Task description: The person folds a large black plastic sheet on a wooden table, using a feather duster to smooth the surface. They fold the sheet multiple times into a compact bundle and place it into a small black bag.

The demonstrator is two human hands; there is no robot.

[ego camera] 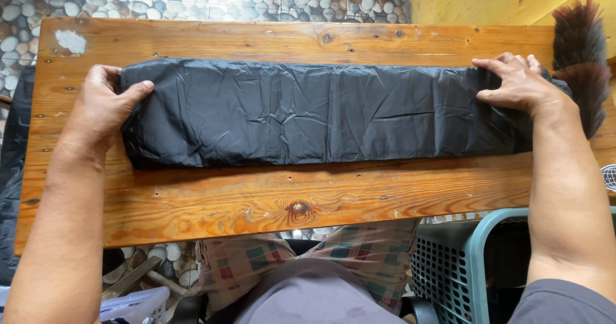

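Two hands, left hand (102,106) gripping black garment (308,112), right hand (516,80) flat

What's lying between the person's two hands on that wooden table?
In the head view, a long folded black garment fills the stretch between the left hand and the right hand; each hand presses one end on the wooden table.

No packages, signs or screens show here. The one thing like a label is a small whitish patch (70,40), irregular and roughly oblong with ragged edges, stuck flat on the wooden surface (256,202) near its far left corner, at about ten o'clock from the middle of the view. Whether it is torn sticker paper or a smear of paint cannot be told, and nothing on it can be made out
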